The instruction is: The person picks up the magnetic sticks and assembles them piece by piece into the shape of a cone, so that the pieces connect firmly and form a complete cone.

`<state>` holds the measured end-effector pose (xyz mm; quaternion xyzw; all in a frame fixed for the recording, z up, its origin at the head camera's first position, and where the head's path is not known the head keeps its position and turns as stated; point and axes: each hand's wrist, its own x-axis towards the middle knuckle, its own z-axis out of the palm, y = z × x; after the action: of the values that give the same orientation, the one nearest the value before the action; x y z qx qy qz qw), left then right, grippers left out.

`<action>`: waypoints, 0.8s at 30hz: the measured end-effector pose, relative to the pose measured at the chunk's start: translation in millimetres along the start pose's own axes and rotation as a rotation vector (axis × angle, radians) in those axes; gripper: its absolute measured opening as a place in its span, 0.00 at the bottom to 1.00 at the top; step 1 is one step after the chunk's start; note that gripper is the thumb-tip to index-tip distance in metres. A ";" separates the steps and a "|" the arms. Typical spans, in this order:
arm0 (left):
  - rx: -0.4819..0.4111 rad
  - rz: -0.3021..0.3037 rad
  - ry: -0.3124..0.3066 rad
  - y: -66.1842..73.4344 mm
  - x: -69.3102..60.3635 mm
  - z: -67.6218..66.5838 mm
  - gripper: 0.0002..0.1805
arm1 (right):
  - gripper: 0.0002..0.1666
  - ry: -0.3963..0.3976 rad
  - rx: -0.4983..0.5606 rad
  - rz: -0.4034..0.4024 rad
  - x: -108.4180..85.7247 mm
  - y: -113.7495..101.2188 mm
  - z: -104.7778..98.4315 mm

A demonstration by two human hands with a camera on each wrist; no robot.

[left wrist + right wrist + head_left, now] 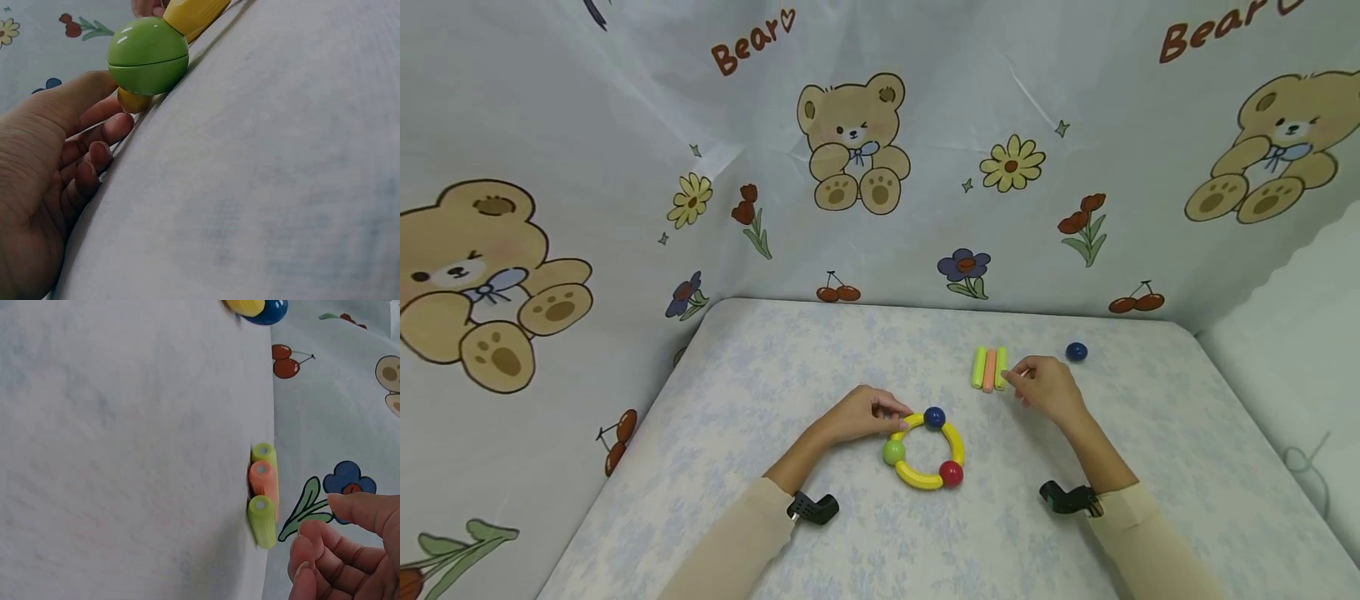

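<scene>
A ring of curved yellow pieces [919, 478] with a green ball [893, 452], a red ball [951, 474] and a blue ball [935, 417] lies on the table. My left hand [867, 413] pinches its upper left yellow piece; in the left wrist view the thumb is beside the green ball [148, 56]. Two light green sticks [979, 367] and an orange stick [989, 371] between them lie side by side. Just right of them is my right hand [1047, 387], fingers relaxed and thumb apart in the right wrist view, holding nothing, near the closest green stick [262, 522].
A loose dark blue ball [1077, 352] lies at the back right, beyond my right hand. The pale patterned table [820, 333] meets a hanging cloth [925, 242] printed with bears and flowers along its back edge.
</scene>
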<state>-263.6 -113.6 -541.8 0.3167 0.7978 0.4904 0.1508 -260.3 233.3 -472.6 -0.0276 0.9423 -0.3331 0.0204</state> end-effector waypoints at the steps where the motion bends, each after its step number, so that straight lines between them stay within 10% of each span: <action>1: 0.005 0.000 0.001 -1.0 -0.2 0.2 0.12 | 0.15 0.006 -0.009 0.005 3.7 1.6 -0.9; 24: 0.031 0.017 -0.015 -4.5 1.0 -0.2 0.13 | 0.14 -0.208 -0.037 0.190 49.4 16.9 0.0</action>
<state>-266.2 -114.5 -545.5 0.3292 0.8014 0.4770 0.1477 -310.3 243.2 -484.2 0.0270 0.9394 -0.3076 0.1489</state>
